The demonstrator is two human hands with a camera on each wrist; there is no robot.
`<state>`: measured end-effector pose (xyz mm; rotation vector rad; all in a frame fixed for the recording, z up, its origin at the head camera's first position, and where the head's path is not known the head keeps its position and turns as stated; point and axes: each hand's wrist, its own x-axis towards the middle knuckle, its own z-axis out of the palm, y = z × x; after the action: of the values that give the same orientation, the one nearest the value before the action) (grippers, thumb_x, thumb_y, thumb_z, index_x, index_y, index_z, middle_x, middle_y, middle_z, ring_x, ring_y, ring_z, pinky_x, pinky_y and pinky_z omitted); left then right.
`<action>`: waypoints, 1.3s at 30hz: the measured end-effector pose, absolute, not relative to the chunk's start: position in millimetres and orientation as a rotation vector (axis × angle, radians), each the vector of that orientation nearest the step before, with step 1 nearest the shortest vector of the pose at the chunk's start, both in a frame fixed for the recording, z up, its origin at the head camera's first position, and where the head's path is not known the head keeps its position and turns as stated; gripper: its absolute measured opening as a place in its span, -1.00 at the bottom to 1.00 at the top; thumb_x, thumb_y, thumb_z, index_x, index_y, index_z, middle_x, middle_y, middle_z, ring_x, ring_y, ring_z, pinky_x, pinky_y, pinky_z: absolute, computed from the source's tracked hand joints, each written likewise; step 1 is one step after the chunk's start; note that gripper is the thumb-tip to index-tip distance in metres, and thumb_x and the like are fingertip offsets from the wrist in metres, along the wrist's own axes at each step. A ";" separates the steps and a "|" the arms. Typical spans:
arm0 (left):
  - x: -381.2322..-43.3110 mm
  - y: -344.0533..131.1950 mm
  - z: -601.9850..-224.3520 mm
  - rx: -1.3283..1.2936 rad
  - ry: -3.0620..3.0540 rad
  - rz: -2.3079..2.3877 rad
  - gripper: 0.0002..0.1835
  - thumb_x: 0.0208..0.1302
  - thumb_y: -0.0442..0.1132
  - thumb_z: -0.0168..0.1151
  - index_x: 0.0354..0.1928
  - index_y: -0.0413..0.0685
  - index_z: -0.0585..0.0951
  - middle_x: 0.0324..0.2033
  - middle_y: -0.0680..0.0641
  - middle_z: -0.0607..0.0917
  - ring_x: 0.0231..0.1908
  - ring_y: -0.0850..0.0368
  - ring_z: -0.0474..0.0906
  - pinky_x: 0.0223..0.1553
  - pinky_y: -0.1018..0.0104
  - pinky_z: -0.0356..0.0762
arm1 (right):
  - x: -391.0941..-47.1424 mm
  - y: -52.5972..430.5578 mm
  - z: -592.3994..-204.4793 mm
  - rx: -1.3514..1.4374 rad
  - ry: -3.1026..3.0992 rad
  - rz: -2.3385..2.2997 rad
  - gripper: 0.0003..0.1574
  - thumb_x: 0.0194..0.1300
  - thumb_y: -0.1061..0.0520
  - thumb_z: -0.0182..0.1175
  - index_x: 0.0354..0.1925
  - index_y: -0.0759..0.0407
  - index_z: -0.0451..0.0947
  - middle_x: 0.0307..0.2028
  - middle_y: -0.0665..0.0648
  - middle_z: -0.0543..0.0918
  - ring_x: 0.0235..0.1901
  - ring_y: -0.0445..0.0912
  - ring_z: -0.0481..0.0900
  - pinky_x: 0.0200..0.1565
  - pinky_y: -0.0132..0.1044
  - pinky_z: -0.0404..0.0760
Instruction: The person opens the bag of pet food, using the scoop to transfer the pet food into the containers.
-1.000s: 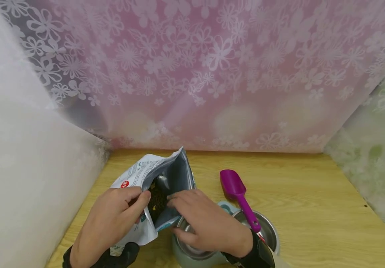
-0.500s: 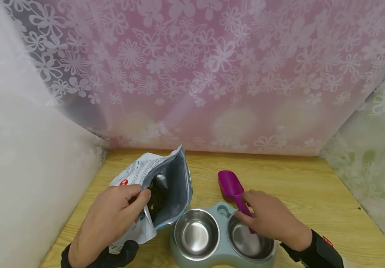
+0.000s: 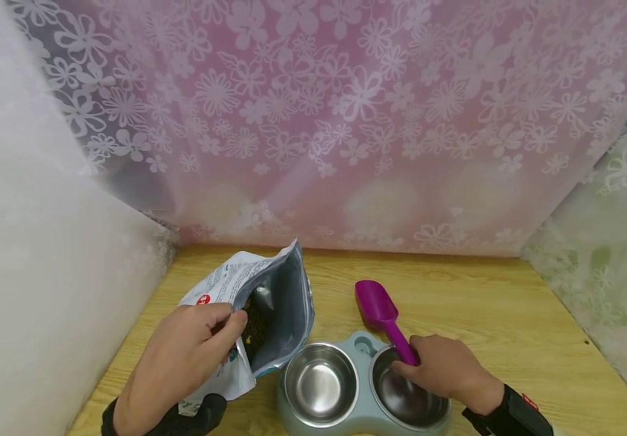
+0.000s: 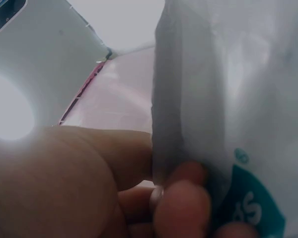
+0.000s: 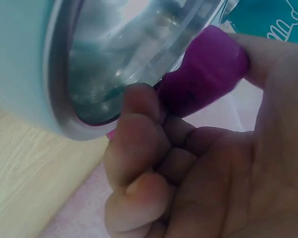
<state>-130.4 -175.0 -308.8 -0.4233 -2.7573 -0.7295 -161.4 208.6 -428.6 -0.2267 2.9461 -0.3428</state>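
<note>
My left hand [image 3: 185, 348] pinches the near edge of an open foil pouch [image 3: 283, 321] between thumb and fingers. Dark, grainy dry food [image 3: 254, 330] with a few yellow bits shows inside it. In the left wrist view the pouch's pale side [image 4: 203, 89] fills the right half. My right hand [image 3: 449, 366] holds the handle end of a purple scoop [image 3: 377, 306] with thumb and fingers. The scoop's head points away from me, beyond the right bowl. In the right wrist view the handle end [image 5: 208, 69] sits between thumb and fingers, close to the bowl's rim.
A pale blue-green double pet feeder [image 3: 359, 412] stands at the front, with a left steel bowl [image 3: 321, 384] and a right steel bowl [image 3: 400, 399]. The wooden table [image 3: 482, 297] meets a pink floral curtain [image 3: 346, 151] behind and a white sheet [image 3: 62, 272] at left.
My right hand has left the pouch's mouth, moved right to the scoop, and slid down to its handle end. My left hand keeps its grip on the pouch.
</note>
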 end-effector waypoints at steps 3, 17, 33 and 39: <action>-131.0 -175.3 -309.6 -0.433 -2.753 -0.729 -0.52 0.40 -0.04 0.04 -0.76 0.29 0.31 -0.83 0.31 0.29 -0.76 0.35 0.22 -0.68 0.40 0.17 | -162.1 209.8 -430.8 -0.234 2.979 -0.334 -0.57 0.14 -0.25 0.28 -0.47 -0.01 0.38 -0.67 -0.06 0.38 -0.67 -0.17 0.32 -0.60 -0.28 0.22; -131.3 -177.4 -310.6 -0.411 -2.764 -0.731 -0.51 0.41 -0.01 0.02 -0.76 0.27 0.30 -0.85 0.33 0.30 -0.77 0.34 0.23 -0.68 0.38 0.18 | -173.6 235.3 -394.6 -0.353 3.217 -0.742 -0.68 0.46 -0.18 -0.02 -0.18 0.02 0.41 -0.59 -0.01 0.30 -0.66 -0.18 0.22 -0.61 -0.35 0.20; -130.3 -180.6 -309.5 -0.415 -2.757 -0.763 -0.51 0.42 -0.01 0.02 -0.76 0.28 0.31 -0.85 0.34 0.30 -0.79 0.34 0.23 -0.70 0.38 0.18 | -141.2 213.5 -326.1 -1.145 1.938 -2.649 -0.72 0.43 0.50 -0.20 0.07 0.61 0.25 -0.15 0.41 0.59 -0.15 0.10 0.61 -0.03 -0.21 0.52; -130.7 -181.4 -309.3 -0.421 -2.755 -0.759 -0.51 0.43 0.01 -0.01 -0.75 0.28 0.31 -0.84 0.33 0.31 -0.78 0.34 0.23 -0.69 0.38 0.18 | -135.0 197.6 -320.0 -1.218 1.780 -2.689 -0.76 0.44 0.48 -0.17 0.03 0.56 0.30 -0.12 0.32 0.56 -0.21 0.09 0.61 -0.08 -0.19 0.55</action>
<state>-130.7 -181.4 -309.3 -0.4207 -2.7549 -0.7590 -135.0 197.6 -320.0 -1.2182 1.7801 -2.6889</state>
